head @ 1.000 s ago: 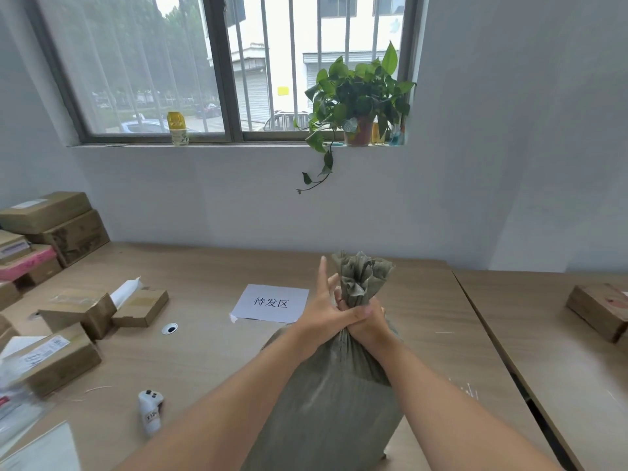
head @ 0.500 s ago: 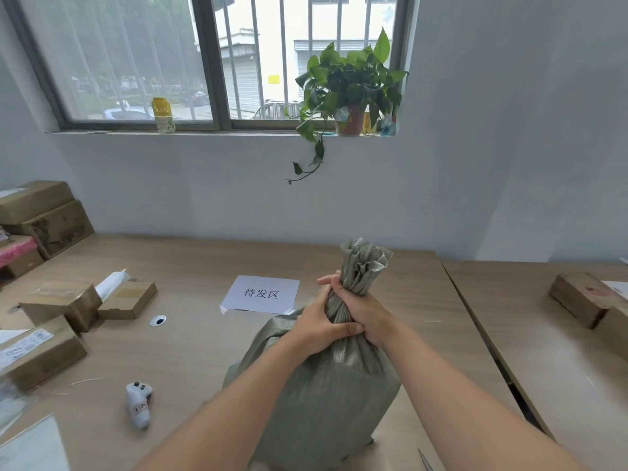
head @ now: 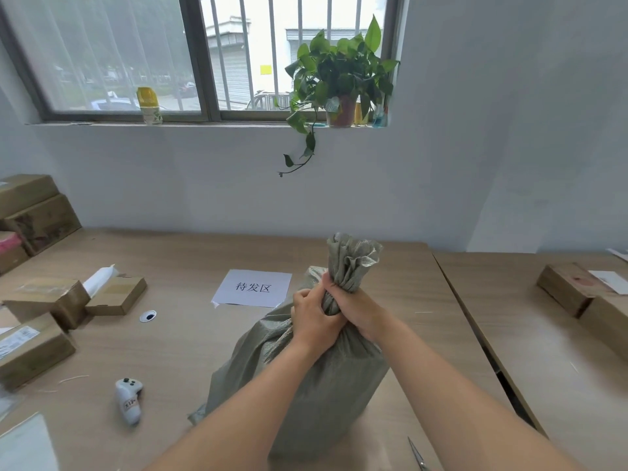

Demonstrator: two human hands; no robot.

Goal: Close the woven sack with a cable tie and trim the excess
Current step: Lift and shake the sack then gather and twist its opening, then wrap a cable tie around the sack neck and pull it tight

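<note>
A grey-green woven sack (head: 306,375) stands upright on the wooden tabletop (head: 176,351), in the lower centre of the frame. Its mouth is gathered into a bunched neck whose crumpled end (head: 351,258) fans out above the hands. Both hands hold that neck. The left hand (head: 311,317) is closed around it from the left, knuckles toward the camera; the right hand (head: 356,305) is closed around it from the right, just above and touching the left. Each grip is wrapped tight on the gathered fabric, and below them the sack bulges full. No cable tie can be made out around the neck.

At the bottom edge, right of the sack, the tips of a pair of scissors (head: 417,455) lie on the tabletop. Behind the sack a white sheet with printed characters (head: 253,287) lies flat. In the lower left lies a small white controller (head: 128,399), with a small round white object (head: 148,315) farther back. Cardboard boxes (head: 47,300) sit along the left edge, and more boxes (head: 574,288) rest on the adjoining tabletop at the right. On the windowsill in the upper part of the frame stand a potted plant (head: 339,79) with a trailing vine and a yellow-capped container (head: 149,105).
</note>
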